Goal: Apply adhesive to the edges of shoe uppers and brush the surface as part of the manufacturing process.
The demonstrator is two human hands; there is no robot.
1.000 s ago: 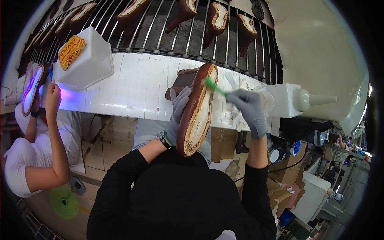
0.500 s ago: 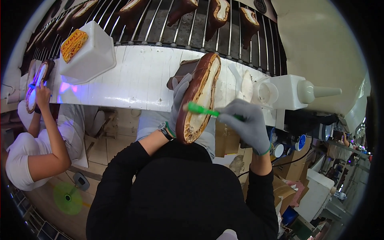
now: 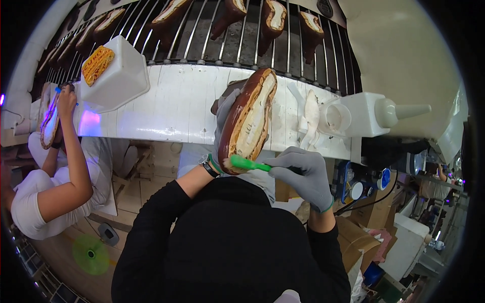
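A brown leather boot (image 3: 233,121) is held sole side up over the bench edge, its pale, bare underside (image 3: 251,129) facing me. My left hand (image 3: 225,118), in a grey glove, is closed around the boot's left side, though part of its fingers is hidden behind it. Between the gloved fingers of my right hand (image 3: 307,178) is a brush (image 3: 248,163) with a green handle. Its bristles touch or nearly touch the near end of the underside. The boot's shaft lies mostly hidden behind the sole.
Beyond the white bench (image 3: 177,103) runs a rack of metal bars (image 3: 204,38) carrying several boots. A white container (image 3: 121,76) stands left; a white cloth (image 3: 311,108), a clear cup (image 3: 335,117) and a nozzled bottle (image 3: 386,115) lie right. A co-worker (image 3: 65,187) handles another shoe at left.
The brush and my right hand have moved nearer to me, from the middle of the underside to its near end. The co-worker's hand has shifted upward along the other shoe.
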